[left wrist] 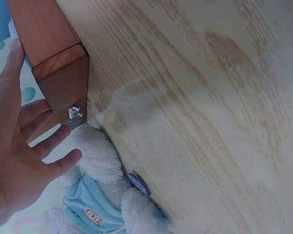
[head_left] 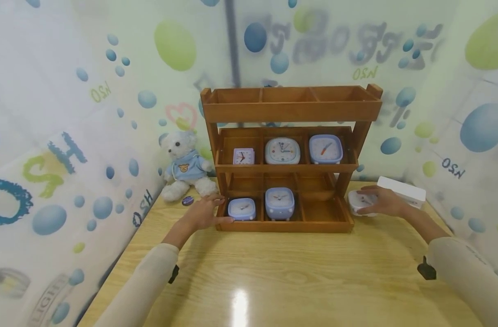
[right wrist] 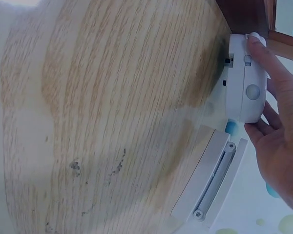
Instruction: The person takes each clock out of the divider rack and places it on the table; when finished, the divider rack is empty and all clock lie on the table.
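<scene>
My right hand (head_left: 381, 201) grips a white alarm clock (head_left: 358, 202) just right of the wooden rack (head_left: 286, 227). In the right wrist view, the thumb lies along one edge of this clock (right wrist: 246, 80) and the fingers curl round its other side. At the rack's lower left corner is my left hand (head_left: 201, 212), its fingers spread beside the end panel and its thumb at the front rim. Closest to it, a blue alarm clock (head_left: 241, 210) sits in the bottom left compartment. A taller blue clock (head_left: 279, 204) stands in the bottom middle one.
On the middle shelf are a small purple clock (head_left: 243, 156), a pale clock (head_left: 282, 151) and a blue clock (head_left: 326, 149). A white teddy bear (head_left: 185, 165) sits left of the rack near a small dark disc (head_left: 187, 200). Behind my right hand lies a white box (head_left: 402, 190).
</scene>
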